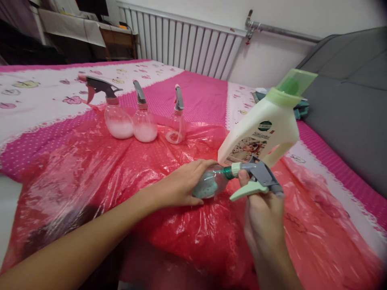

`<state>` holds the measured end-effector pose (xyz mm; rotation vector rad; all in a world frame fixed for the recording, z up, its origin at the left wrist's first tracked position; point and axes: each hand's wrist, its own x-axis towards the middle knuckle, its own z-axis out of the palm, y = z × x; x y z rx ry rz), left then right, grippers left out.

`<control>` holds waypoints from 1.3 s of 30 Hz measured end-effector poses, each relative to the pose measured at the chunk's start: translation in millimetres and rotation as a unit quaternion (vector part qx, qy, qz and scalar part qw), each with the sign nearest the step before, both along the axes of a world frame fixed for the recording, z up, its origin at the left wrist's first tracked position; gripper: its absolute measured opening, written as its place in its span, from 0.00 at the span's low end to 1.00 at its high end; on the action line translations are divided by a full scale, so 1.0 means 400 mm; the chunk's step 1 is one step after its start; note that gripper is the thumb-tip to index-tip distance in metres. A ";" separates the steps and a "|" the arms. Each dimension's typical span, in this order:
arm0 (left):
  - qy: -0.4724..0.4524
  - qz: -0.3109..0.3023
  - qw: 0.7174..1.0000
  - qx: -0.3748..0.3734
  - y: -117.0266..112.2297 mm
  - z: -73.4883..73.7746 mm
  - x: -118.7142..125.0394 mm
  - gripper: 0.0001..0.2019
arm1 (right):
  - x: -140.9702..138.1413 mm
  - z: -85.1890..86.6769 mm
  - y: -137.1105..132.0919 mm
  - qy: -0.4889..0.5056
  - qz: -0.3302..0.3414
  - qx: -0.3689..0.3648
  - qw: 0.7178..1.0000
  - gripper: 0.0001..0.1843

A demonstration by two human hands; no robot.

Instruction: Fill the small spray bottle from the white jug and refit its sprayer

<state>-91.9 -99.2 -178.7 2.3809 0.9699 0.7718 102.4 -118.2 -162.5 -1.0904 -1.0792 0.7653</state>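
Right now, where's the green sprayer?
In the head view, the sprayer is right of centre, in the left hand and right hand, in front of the jug.

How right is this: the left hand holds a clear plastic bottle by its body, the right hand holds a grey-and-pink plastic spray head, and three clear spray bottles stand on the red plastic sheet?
Wrong colour: in the head view, the right hand holds a grey-and-green plastic spray head. The left hand, clear plastic bottle and three clear spray bottles are as stated.
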 end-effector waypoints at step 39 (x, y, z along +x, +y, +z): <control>0.007 0.006 1.000 -0.006 0.000 0.000 0.001 0.48 | 0.006 0.016 -0.015 -0.155 -0.015 0.057 0.986 0.13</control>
